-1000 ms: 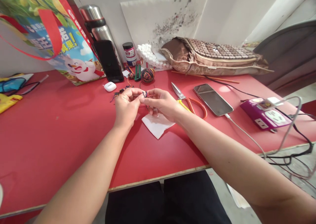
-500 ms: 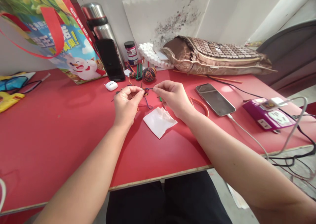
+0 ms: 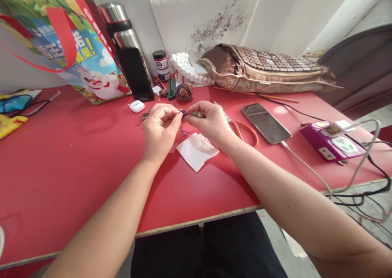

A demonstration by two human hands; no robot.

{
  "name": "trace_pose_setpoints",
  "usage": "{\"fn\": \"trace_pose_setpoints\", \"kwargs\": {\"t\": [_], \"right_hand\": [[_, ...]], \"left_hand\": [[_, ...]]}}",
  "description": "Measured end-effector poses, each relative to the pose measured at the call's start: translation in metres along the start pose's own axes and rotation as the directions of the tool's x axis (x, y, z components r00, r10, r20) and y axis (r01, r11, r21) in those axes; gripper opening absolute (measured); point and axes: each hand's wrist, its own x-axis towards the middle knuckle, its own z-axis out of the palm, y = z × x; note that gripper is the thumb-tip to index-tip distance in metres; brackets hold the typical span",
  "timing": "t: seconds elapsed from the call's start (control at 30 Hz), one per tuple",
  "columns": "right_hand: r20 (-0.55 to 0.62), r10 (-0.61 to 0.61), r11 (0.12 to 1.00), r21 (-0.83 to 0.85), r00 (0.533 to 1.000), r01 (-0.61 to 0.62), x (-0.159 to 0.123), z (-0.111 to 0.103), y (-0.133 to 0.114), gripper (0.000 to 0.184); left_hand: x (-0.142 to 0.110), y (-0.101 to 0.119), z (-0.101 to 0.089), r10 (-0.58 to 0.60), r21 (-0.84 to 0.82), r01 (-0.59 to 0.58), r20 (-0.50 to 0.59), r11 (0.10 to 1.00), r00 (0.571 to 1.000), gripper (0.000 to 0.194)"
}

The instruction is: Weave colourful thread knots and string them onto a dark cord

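A small knotted piece of dark, multicoloured thread (image 3: 183, 112) sits between the fingertips of both hands, raised over the red-topped counter (image 3: 92, 167). The left hand (image 3: 162, 126) pinches it between thumb and forefinger, probably to steady it; the right hand (image 3: 206, 119) is closed on its other side, perhaps to tension or guide the strand. The fingertips nearly meet, which suits work this fine. A small green item (image 3: 195, 113) shows at the right fingers, too small to identify.

A thin purple-blue thread loop (image 3: 184, 132) hangs below the fingers, apparently left slack. Just nearer the body lies a creased square of white paper (image 3: 196, 153). Beyond the hands rests a round ball of multicoloured yarn (image 3: 184, 92), presumably within reach as supply. Right of the right hand, metal scissors with orange handles (image 3: 245, 133) lie handles toward the person, likely for easy pickup
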Motion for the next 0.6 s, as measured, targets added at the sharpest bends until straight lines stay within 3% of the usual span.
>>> {"fn": "trace_pose_setpoints", "kwargs": {"t": [0.2, 0.6], "right_hand": [[-0.046, -0.118, 0.988, -0.104, 0.992, 0.112, -0.003, 0.0, -0.003, 0.012], [0.019, -0.275, 0.933, -0.236, 0.961, 0.272, -0.01, 0.001, -0.002, 0.009]], "left_hand": [[-0.001, 0.003, 0.001, -0.059, -0.007, 0.059, -0.032, 0.998, 0.998, 0.019], [0.001, 0.002, 0.001, -0.165, -0.071, 0.163, -0.023, 0.984, 0.986, 0.021]]}}
